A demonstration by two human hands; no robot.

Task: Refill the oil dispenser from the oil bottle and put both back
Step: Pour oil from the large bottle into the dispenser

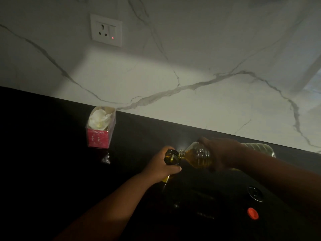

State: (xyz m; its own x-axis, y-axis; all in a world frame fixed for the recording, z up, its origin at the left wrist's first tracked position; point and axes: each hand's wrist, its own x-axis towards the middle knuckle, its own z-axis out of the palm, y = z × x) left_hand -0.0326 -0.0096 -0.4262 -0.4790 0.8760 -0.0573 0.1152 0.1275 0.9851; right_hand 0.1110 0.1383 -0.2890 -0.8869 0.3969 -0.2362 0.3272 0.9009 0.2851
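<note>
Left hand (pixel 162 165), forearm reaching in from lower left, fingers curled round the oil dispenser (pixel 172 158); right hand (pixel 220 154), forearm entering from the right edge, grips the tilted oil bottle (pixel 196 156) from above, wrist bent.

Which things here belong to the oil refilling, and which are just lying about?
Job: oil bottle, oil dispenser, left hand, right hand, orange cap, black lid.
Lying about: tissue box, wall socket.
</note>
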